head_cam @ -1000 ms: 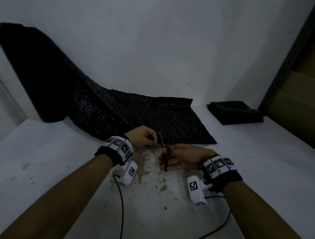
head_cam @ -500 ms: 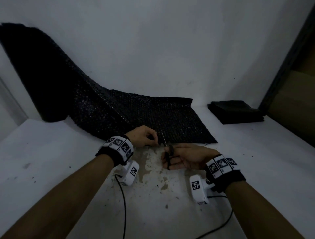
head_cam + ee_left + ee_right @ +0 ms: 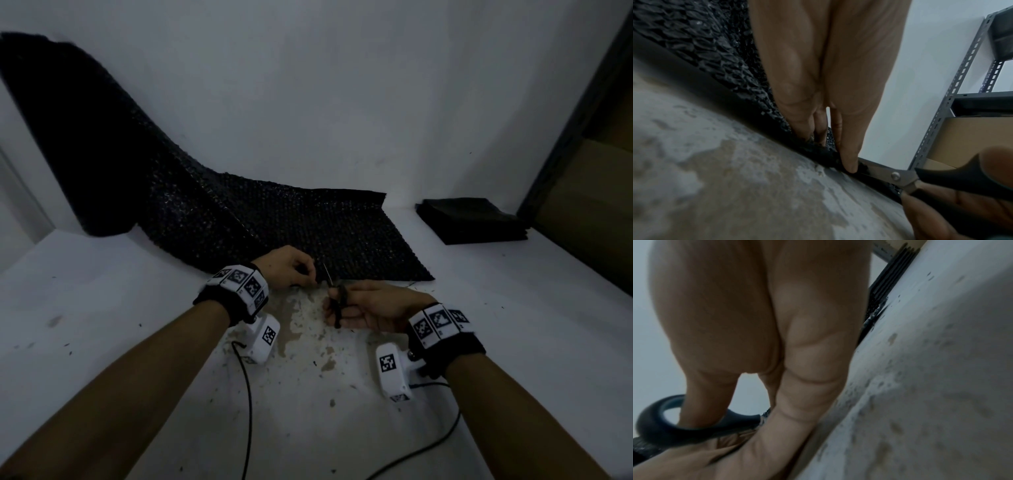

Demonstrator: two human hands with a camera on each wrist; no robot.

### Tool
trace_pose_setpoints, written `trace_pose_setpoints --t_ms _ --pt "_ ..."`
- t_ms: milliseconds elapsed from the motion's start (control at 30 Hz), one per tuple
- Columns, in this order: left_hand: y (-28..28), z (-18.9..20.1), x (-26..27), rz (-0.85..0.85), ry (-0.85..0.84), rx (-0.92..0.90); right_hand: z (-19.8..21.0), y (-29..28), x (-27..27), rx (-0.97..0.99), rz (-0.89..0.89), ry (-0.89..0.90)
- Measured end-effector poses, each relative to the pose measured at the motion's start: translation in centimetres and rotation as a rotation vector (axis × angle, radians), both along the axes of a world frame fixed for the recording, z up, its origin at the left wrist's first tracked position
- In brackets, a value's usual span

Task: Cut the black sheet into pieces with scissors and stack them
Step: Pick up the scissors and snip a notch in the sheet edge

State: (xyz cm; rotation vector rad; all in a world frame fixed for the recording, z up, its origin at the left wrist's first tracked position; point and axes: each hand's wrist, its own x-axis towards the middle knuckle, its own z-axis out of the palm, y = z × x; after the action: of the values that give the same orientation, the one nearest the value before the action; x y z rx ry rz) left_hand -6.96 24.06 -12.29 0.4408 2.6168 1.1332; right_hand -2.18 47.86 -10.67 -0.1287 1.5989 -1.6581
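- The black sheet [image 3: 308, 236], a bumpy, bubble-like textured material with small glints, is lying flat on the white table [image 3: 102, 308] at its near end and curving up the wall towards a dark roll at the far left.
- The left hand [image 3: 287, 265] is curling its fingers [image 3: 846, 146] down onto the sheet's near edge, pinching it against the table just beside the blades.
- The right hand [image 3: 373, 305] is gripping the scissors [image 3: 334, 294], thumb through one smooth black loop handle; the steel blades are slightly parted and meeting the sheet's near edge.
- A stack of flat, dark cut pieces [image 3: 469, 219] is sitting at the table's far right, well apart from the sheet.
- The tabletop paint is looking worn and blotchy under the hands, with tiny dark scraps scattered around.
- A grey perforated metal shelf [image 3: 953, 91] is holding a brown cardboard box [image 3: 970, 139].
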Motion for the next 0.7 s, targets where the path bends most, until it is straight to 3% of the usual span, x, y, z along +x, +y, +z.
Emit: trace_pose_setpoints --t_ms 433,700 --pt "0.1 0.1 0.2 0.034 0.002 -0.054 -0.3 -0.3 -0.6 0.001 -0.017 0.009" --pt "-0.1 -0.4 0.1 0.058 -0.022 0.021 0.0 -0.5 -1.5 0.061 0.014 0.011"
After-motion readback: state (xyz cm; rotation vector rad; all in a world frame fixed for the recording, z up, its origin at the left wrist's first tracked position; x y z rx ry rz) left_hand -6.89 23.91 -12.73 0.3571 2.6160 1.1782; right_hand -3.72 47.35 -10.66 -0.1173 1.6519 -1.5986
